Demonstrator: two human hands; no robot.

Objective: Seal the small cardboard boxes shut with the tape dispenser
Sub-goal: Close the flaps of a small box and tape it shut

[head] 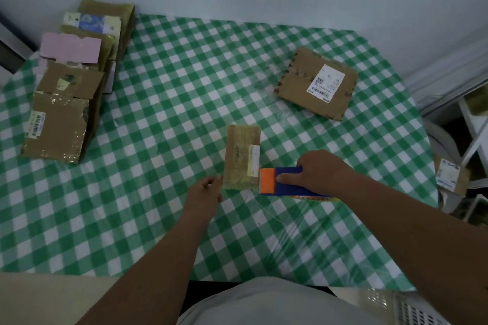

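A small cardboard box (242,157) with glossy tape over its top lies in the middle of the green checked table (163,119). My right hand (318,173) grips a blue and orange tape dispenser (280,181), whose orange end sits against the box's near right corner. My left hand (204,192) is at the box's near left corner, fingertips touching or pinching its edge; the exact hold is unclear.
A flat cardboard parcel (318,83) with a white label lies at the back right. Several cardboard boxes (67,92), one with a pink flap, are stacked along the left edge. Another labelled box (450,175) sits off the table's right side.
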